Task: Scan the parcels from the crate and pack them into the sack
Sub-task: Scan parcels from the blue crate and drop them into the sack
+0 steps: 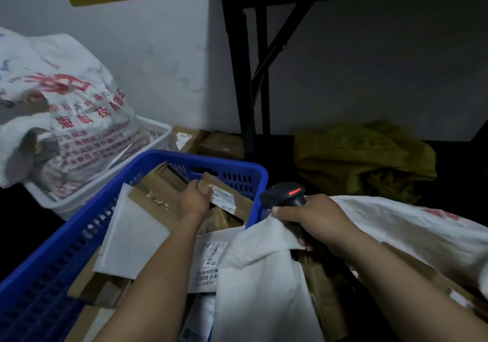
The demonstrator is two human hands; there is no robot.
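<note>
Grey-white plaster wall is seen at the back, and a yellow-edged table on black folding legs (253,77) stands beyond the one blue perforated plastic crate (229,168).

Two hands are counted. The left hand (195,199) is reached into the crate's far end, its fingers clamped round a brown cardboard parcel (227,196) that bears a white printed label. The right hand (314,217) is held just right of the crate. Its fingers are curled tight round the handle of one black handheld scanner (285,196), on whose head a red light is lit. The rim of a white woven sack (396,225) is caught in the same grip. That sack is slumped to the right of the crate with its mouth open, and cardboard is visible inside.

More parcels are piled in the crate: one white padded envelope (132,236) by its left wall, one flat white mailer with barcode labels (208,260) at its near side, and brown boxes beneath. Their full number cannot be told.

Behind the crate to the left, a second white sack printed in red (66,98) is stuffed into one pale plastic basket (155,126). Behind it to the right, one crumpled olive-green sack (364,154) is lying on the dark floor. Two brown cartons (221,143) are set just beyond the crate's far wall.
</note>
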